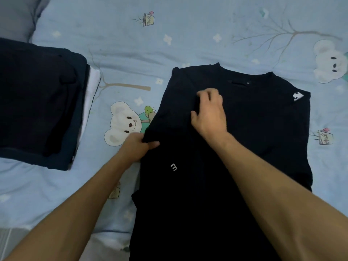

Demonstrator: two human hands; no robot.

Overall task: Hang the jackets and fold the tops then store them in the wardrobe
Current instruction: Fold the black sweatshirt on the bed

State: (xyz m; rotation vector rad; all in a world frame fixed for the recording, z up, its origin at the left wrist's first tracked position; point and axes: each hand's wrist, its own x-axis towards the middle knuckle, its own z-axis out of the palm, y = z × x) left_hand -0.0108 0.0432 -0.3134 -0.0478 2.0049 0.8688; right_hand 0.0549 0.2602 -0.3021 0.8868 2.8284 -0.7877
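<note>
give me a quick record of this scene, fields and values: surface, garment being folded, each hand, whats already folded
surface: light blue bedsheet with bear and tree prints
garment: black top lying flat, collar away from the person, left side folded in
left hand: left hand pinches the top's left edge
right hand: right hand grips the fabric below the collar, fingers curled
folded stack: dark folded clothes to the left, a white layer showing at the stack's right edge
pillow: grey pillow at the far left corner

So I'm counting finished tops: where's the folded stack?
In the head view, the folded stack lies at the left on the bedsheet, apart from the black top.
</note>
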